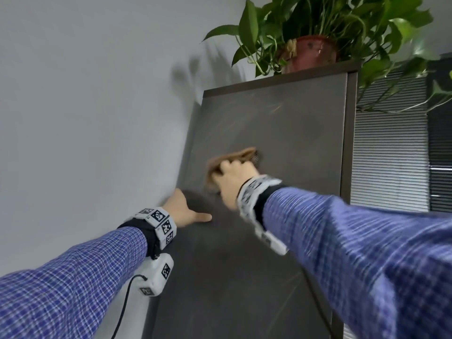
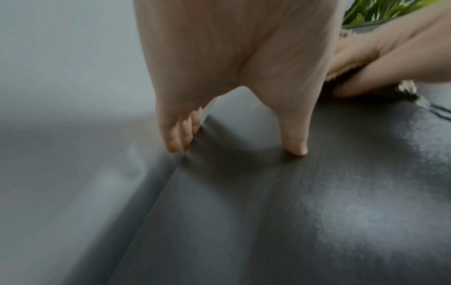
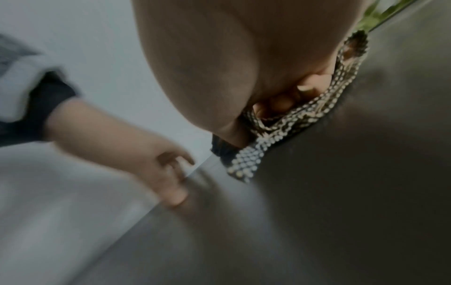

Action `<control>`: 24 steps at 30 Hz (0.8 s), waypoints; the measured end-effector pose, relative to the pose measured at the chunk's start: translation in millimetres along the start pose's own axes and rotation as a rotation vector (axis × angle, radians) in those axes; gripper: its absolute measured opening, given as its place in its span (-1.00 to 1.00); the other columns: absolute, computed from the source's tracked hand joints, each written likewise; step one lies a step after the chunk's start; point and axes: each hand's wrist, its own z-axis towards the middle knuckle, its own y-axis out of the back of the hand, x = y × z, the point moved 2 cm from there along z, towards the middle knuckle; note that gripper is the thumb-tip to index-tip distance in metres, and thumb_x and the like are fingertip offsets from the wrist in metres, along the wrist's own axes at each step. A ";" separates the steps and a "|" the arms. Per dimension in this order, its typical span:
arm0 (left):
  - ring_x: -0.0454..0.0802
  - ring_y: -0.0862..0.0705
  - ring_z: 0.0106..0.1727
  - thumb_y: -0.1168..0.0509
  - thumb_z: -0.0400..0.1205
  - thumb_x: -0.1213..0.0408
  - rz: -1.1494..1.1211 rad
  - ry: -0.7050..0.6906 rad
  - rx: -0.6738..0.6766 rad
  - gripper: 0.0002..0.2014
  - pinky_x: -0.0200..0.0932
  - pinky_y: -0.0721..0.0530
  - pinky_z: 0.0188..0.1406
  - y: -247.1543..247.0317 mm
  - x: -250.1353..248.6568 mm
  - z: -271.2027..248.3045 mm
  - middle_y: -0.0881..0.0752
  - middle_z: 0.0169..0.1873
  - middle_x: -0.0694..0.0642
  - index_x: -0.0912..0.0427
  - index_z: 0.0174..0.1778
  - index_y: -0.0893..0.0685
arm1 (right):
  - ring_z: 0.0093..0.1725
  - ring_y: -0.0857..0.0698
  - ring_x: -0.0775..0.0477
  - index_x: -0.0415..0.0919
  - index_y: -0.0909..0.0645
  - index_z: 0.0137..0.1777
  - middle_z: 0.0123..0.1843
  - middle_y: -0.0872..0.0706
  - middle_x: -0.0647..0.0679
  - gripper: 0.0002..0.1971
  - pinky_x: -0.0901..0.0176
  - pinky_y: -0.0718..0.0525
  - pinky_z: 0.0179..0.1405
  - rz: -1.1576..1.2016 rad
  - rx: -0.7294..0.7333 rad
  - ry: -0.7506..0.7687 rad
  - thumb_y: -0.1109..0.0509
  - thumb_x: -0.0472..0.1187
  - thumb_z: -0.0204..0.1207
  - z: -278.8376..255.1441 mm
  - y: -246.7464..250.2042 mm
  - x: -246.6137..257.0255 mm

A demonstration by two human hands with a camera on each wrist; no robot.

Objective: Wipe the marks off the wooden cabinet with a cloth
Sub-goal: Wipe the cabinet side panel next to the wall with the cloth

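Note:
A tall dark wooden cabinet (image 1: 281,123) stands against the wall, with faint orange scribble marks (image 1: 276,109) high on its panel and paler streaks lower down. My right hand (image 1: 234,179) grips a bunched tan cloth (image 1: 241,154) and presses it flat against the panel at mid height. In the right wrist view the fingers (image 3: 310,84) curl into the cloth (image 3: 317,110), whose underside is dark and dotted. My left hand (image 1: 186,211) rests on the cabinet's left edge just below. Its thumb (image 2: 296,146) lies on the front face, and its straight fingers (image 2: 175,140) lie down the side.
A potted trailing plant in a red-brown pot (image 1: 313,50) sits on the cabinet top, its leaves hanging over the right side. A grey wall (image 1: 85,118) runs close along the cabinet's left. Window blinds (image 1: 391,155) lie to the right.

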 end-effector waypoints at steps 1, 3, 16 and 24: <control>-0.06 -0.74 0.24 -0.52 -0.28 -0.64 0.010 -0.008 -0.008 0.40 -0.01 -0.73 0.26 0.3 2.7 3.6 -0.74 0.28 0.02 0.13 0.46 -0.56 | 0.28 -0.52 -0.24 0.00 -0.45 0.47 0.36 -0.46 -0.13 -0.58 -0.05 -0.45 0.11 0.005 0.042 0.058 -0.15 -0.06 0.61 -1.9 -6.0 15.9; -0.06 -0.75 0.16 -0.65 -0.23 -0.50 -0.031 -0.009 -0.032 0.36 -0.06 -0.75 0.15 9.5 -8.8 -11.4 -0.76 0.19 0.03 0.23 0.45 -0.53 | 0.35 -0.48 -0.22 0.00 -0.40 0.54 0.44 -0.42 -0.11 -0.52 -0.05 -0.42 0.20 0.007 0.104 0.118 -0.20 -0.01 0.61 -3.4 -13.7 31.9; 0.12 -0.62 0.26 -0.74 0.19 -0.11 -0.098 0.019 -0.070 0.14 -0.04 -0.59 0.14 9.2 -17.5 -33.6 -0.61 0.25 0.17 0.32 0.51 -0.24 | 0.40 -0.32 -0.19 -0.03 -0.51 0.47 0.44 -0.42 -0.06 -0.42 -0.23 -0.16 0.42 -0.169 -0.021 0.245 -0.19 0.17 0.49 -14.3 -31.3 38.4; -0.25 -0.78 0.06 -0.63 0.20 0.31 -0.096 -0.438 0.023 -0.41 -0.13 -0.78 0.10 16.7 -29.5 -18.3 -0.81 -0.01 -0.17 -0.06 0.17 -0.70 | 0.67 0.02 -0.31 0.02 -0.30 0.64 0.70 -0.14 -0.15 -0.30 -0.32 0.17 0.60 -0.093 0.068 0.286 -0.11 0.25 0.51 8.1 -43.9 57.5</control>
